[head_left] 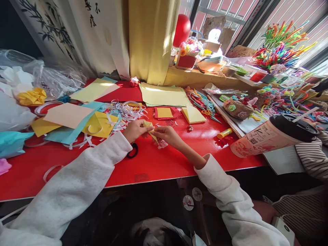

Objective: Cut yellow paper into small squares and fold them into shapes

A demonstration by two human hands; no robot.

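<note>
Over the red table (159, 160), my left hand (135, 130) and my right hand (167, 134) meet on a small folded piece of yellow paper (151, 131). Both hands are closed in a pinch on it, the left at its upper end, the right at its lower side. White sleeves cover both arms. A black hair tie (132, 150) lies on the table just below my left wrist. A small crumpled scrap (162, 144) lies under my right hand.
Coloured paper sheets (164, 95), white paper strips (128, 114), tape rolls and a yellow square pad (193, 114) lie behind the hands. A glue stick (224, 133) lies to the right. Another person in a striped sleeve (311, 157) holds a tilted cup (269, 136). Pipe-cleaner crafts (279, 44) fill the right.
</note>
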